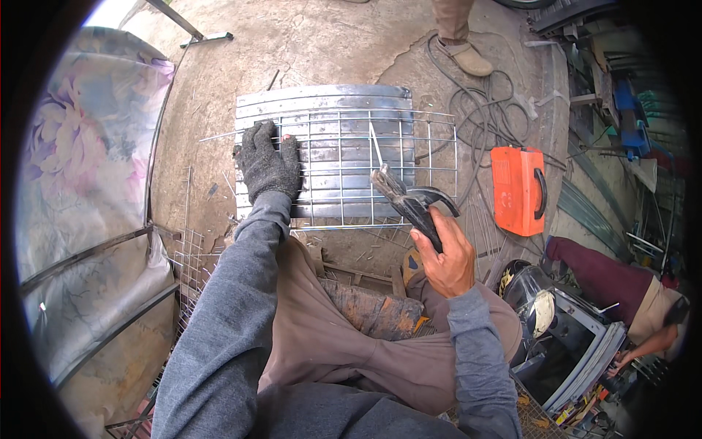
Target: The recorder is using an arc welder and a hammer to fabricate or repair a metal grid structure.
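Note:
A wire mesh panel (436,154) lies over a ribbed sheet-metal surface (325,99) in front of me. My left hand (268,164), in a dark grey knit glove, rests flat on the left part of the mesh with its fingers stretched out. Bare, my right hand (447,256) is wrapped round the black handle of a welding electrode holder (409,205). A thin pale welding rod (375,143) sticks up from the holder's jaws, its far end over the mesh. Whether the tip touches the wire I cannot tell.
An orange welding machine (517,192) stands at the right, cables (486,110) coiled behind it. Someone's shoe (466,57) is at the far side. Another person (607,282) bends at the right, near a welding mask (523,285). A floral sheet (88,146) hangs at the left.

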Tool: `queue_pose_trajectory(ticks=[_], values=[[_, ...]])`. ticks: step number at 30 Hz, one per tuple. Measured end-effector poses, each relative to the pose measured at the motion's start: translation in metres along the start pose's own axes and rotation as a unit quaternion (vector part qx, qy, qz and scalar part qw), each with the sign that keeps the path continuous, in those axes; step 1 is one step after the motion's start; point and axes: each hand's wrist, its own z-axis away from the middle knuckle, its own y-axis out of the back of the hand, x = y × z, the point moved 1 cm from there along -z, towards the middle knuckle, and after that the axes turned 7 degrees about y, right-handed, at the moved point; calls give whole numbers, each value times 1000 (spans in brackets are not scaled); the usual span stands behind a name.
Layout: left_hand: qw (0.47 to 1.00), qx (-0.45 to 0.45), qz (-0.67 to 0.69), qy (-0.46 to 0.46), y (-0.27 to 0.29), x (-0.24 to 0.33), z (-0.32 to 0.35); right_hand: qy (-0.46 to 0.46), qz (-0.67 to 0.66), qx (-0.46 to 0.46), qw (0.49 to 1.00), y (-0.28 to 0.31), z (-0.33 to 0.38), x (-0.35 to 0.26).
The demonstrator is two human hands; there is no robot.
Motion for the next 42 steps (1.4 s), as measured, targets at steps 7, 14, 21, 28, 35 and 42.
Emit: queue_pose_trajectory(ticks=[7, 14, 21, 28, 35, 42], values=[[1000, -3, 2, 1, 0, 0, 0, 12, 7, 11, 1000, -2, 0, 1], [1000, -1, 9, 6, 1, 0, -1, 5, 6, 8, 1000, -2, -1, 1], [1000, -17, -13, -4, -1, 0, 1, 8, 23, -6, 1000, -1, 1, 1], [1000, -8, 6, 2, -1, -1, 1, 19, 5, 6, 1000, 0, 2, 0], [999, -26, 12, 21, 1, -2, 0, 1, 16, 2, 1000, 0, 2, 2], [1000, -7, -2, 6, 2, 0, 0, 6, 19, 6, 1000, -1, 2, 4]])
